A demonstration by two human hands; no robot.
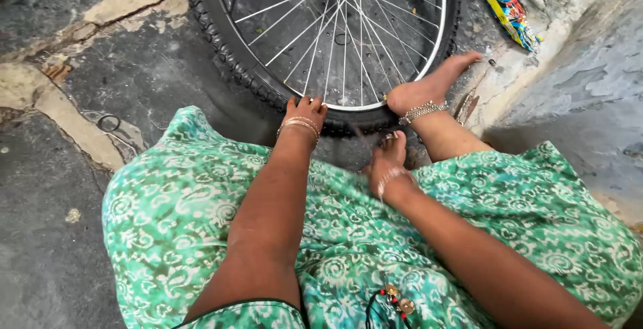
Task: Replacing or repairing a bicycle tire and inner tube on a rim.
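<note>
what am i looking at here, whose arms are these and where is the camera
The camera sits on a person's head and looks down, so the two arms are the wearer's own. The person sits on a cracked concrete floor in a green patterned dress. A spoked bicycle wheel with a black tyre lies ahead. The left hand grips the tyre's near edge. The right hand reaches to the tyre too; what it holds is blurred. A bare foot with an anklet presses on the tyre. A colourful wrapper lies beyond.

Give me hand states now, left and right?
Left hand: fingers curled over the bicycle tyre, gripping it.
Right hand: by the tyre's lower edge, blurred; cannot tell if it holds anything.
</note>
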